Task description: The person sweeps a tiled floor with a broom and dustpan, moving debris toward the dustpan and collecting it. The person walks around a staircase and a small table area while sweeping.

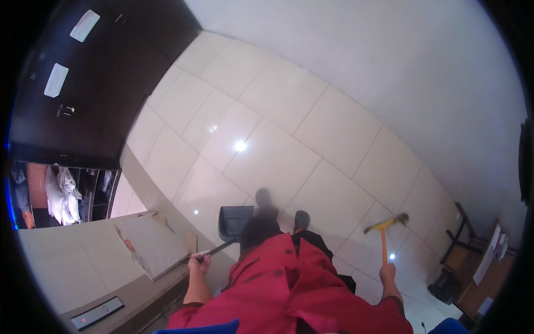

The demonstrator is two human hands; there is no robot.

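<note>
My left hand (199,264) is closed around the dark handle of a dustpan (233,221). The grey-black pan hangs low by my feet, its open edge facing away from me; whether it touches the floor I cannot tell. On the other side, my right hand (387,271) grips the orange stick of a broom (384,238). The broom's yellow head with brownish bristles is out ahead of that hand, at or near the tiles. No dirt can be made out in the pan.
Glossy beige floor tiles (267,133) stretch ahead to a white wall (378,50). A dark cabinet (105,67) stands at far left. A ledge (161,300) with a stained board (153,245) runs beside my left arm. At right are a wooden desk (473,278) and a dark frame (457,236).
</note>
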